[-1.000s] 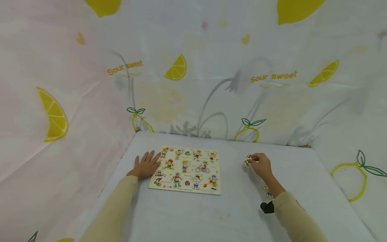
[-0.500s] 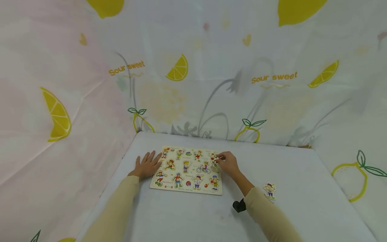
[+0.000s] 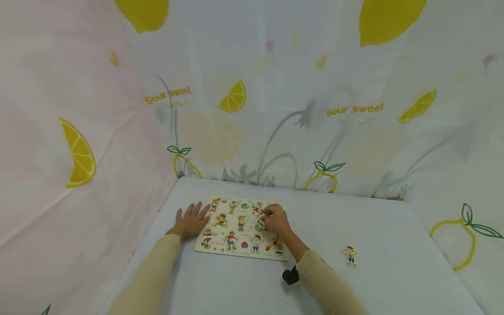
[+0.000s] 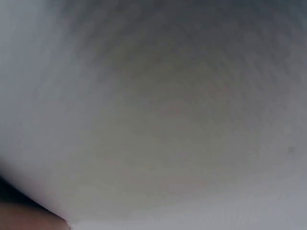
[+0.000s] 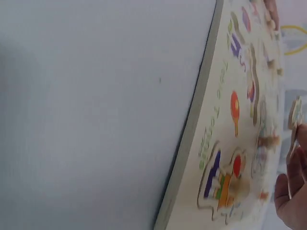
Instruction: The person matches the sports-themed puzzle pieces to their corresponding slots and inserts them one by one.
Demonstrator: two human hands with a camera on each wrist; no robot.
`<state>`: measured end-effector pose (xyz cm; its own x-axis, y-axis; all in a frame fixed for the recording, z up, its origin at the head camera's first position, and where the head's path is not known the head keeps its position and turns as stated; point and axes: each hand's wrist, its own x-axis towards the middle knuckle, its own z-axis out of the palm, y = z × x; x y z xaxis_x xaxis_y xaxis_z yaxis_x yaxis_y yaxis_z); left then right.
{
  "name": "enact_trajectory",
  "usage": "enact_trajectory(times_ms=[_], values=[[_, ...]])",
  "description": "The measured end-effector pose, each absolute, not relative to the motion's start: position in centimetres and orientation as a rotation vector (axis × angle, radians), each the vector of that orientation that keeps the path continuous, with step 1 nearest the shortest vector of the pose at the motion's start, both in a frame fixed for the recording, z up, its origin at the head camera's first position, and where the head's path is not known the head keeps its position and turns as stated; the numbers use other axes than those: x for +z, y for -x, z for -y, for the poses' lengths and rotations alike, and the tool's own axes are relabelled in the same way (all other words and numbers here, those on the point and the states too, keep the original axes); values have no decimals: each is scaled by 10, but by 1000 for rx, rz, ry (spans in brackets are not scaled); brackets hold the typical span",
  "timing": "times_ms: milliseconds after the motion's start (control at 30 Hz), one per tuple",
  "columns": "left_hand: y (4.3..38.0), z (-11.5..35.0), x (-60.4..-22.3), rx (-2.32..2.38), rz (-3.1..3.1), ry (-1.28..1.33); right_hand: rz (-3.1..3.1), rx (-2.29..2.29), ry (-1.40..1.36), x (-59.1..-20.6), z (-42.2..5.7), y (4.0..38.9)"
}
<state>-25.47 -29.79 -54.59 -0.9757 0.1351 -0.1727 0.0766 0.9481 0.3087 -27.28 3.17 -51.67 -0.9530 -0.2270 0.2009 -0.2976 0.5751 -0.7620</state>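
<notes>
On the white table lies a wooden peg puzzle board with printed and cut-out sports figures. My left hand is spread flat at its left edge, fingertips over the border. Above the board's right half, my right hand pinches a small cut-out puzzle piece between thumb and fingertips. The fingers hide most of that piece in the head view; in the right wrist view it is tilted up over the board. Only a strip of skin shows in the left wrist view, beside a blurred pale surface.
One loose puzzle piece, a figure with a cap and purple trousers, lies on the table right of my forearm. A black heart-shaped object sits at my right cuff. A lemon-print curtain stands behind the table.
My right hand has carried its puzzle piece leftward from the table's right side to over the board, uncovering the loose piece. My left hand has stayed at the board's left edge.
</notes>
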Motion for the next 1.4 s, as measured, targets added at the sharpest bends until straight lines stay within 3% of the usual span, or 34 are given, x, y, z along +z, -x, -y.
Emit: enact_trajectory(times_ms=[300, 500, 767, 1133, 1400], values=[[245, 300, -558, 502, -2899, -172, 2766, 1371, -595, -537, 16, 250], [254, 298, -564, 449, -2920, -175, 2789, 1146, -763, -534, 47, 242], [249, 291, -544, 494, -2911, -188, 2785, 881, -914, -528, 84, 231], [259, 302, -557, 419, -2964, -191, 2793, 892, -929, -529, 110, 225], [253, 296, -541, 481, -2919, -178, 2813, 925, -873, -534, 116, 228]])
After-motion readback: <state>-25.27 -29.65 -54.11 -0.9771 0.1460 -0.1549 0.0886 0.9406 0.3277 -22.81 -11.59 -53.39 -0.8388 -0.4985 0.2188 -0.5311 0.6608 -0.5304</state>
